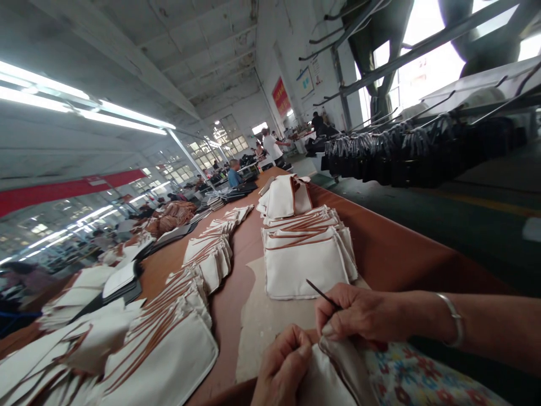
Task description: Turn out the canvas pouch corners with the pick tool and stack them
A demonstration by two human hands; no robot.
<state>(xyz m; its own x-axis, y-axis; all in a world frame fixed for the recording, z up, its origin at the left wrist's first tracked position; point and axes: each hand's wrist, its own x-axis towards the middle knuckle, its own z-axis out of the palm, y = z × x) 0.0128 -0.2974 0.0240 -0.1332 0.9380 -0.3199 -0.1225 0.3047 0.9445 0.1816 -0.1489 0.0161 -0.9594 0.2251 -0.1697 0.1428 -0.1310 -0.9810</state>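
Observation:
My right hand (353, 316), with a bangle at the wrist, is closed round a thin dark pointed tool (319, 290), whose tip sticks out up and to the left. Its fingers also pinch the top edge of a cream fabric pouch piece (323, 378) near my lap. On the same piece, at its left side, my left hand (285, 363) is closed with thumb against fingers. The lower part of the piece runs out of view. Just beyond my hands lies a stack of cream pouch pieces (302, 268) with brown edges.
A brown-covered table (397, 248) stretches away from me. Long overlapping rows of cream pieces (169, 349) lie on its left, with dark pieces (122, 290) beside them. To the right stands a metal rack (380, 79) hung with dark items. People (273, 146) are farther back.

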